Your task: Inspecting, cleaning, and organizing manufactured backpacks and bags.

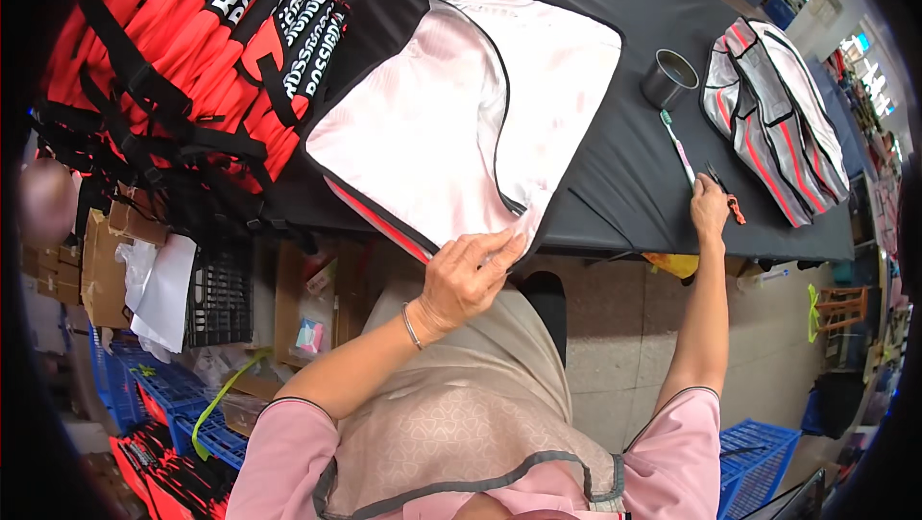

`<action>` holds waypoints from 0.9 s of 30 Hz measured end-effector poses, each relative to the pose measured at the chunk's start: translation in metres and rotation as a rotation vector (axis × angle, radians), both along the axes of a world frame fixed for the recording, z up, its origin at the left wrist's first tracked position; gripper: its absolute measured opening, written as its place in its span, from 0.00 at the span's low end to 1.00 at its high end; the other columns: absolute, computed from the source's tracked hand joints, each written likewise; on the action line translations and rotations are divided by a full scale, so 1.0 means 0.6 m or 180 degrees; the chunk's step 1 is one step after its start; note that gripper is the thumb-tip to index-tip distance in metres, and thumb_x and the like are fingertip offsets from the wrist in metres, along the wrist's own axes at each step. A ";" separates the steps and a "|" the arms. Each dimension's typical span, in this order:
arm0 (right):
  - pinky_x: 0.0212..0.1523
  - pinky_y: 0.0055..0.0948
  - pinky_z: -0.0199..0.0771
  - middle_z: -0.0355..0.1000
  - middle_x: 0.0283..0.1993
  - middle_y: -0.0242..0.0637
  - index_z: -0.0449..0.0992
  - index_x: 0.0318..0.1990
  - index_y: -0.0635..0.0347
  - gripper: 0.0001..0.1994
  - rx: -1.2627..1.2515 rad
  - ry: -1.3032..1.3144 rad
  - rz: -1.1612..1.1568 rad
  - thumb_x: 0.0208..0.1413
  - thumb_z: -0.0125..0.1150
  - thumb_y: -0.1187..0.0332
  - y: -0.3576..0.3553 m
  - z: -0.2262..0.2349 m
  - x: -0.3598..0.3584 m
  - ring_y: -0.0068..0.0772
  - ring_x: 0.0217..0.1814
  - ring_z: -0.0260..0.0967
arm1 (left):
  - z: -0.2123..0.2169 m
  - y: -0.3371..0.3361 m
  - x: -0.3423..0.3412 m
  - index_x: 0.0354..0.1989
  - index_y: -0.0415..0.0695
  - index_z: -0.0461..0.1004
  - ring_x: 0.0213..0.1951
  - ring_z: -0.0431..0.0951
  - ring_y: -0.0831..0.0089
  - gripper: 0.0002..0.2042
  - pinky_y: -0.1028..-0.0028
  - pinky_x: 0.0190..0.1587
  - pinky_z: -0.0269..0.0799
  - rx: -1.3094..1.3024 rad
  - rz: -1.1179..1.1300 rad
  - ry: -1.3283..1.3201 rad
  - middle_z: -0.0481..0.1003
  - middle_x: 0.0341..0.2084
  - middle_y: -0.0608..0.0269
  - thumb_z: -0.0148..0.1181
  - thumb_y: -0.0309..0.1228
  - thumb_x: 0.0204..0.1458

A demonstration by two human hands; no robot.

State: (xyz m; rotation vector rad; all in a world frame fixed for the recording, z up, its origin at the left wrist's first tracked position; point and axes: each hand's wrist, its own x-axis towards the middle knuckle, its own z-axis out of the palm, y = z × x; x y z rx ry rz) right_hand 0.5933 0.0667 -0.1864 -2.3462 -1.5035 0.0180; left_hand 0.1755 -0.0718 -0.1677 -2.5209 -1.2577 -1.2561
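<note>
A white sewn fabric piece (413,107) with black bound edges lies on the black-covered table, with a red strip showing along its near left edge. A loose flap curves across its middle. At its near corner my left hand (469,275) is closed on the fabric, thumb and fingers gathered at the edge. Farther right, my right hand (709,208) is low over the table with its fingers bent together. A toothbrush (678,147) ends at those fingertips, and thread snips (736,210) with orange-red handles lie right beside them. What the fingers grip is hidden.
A dark metal cup (669,80) stands beyond the toothbrush. Folded grey-and-red sewn pieces (773,121) lie at the table's right end. A tall stack of red-and-black bags (182,69) fills the left. Below are a black crate (219,294), cardboard boxes and blue baskets (759,467).
</note>
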 end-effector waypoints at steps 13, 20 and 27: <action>0.54 0.44 0.69 0.74 0.49 0.46 0.79 0.47 0.58 0.13 0.1105 -0.0263 0.0657 0.61 0.55 0.63 0.032 -0.039 0.024 0.50 0.52 0.70 | 0.041 -0.019 -0.005 0.48 0.43 0.79 0.32 0.77 0.66 0.22 0.70 0.34 0.75 -0.0393 -0.0432 0.0241 0.79 0.39 0.61 0.61 0.19 0.38; 0.52 0.42 0.71 0.69 0.45 0.45 0.77 0.49 0.60 0.12 0.0582 -0.0641 0.0456 0.60 0.55 0.68 0.065 -0.058 0.003 0.50 0.52 0.68 | 0.074 -0.019 0.031 0.48 0.43 0.79 0.33 0.78 0.64 0.21 0.71 0.35 0.76 -0.0958 -0.0833 0.0298 0.79 0.39 0.63 0.66 0.24 0.40; 0.51 0.44 0.72 0.72 0.50 0.47 0.76 0.49 0.61 0.11 0.0253 0.2222 0.0001 0.62 0.53 0.69 0.001 -0.018 -0.006 0.40 0.50 0.74 | 0.112 0.188 -0.033 0.68 0.56 0.61 0.64 0.63 0.52 0.35 0.60 0.65 0.61 -0.0601 -0.1035 0.1338 0.56 0.68 0.50 0.66 0.35 0.49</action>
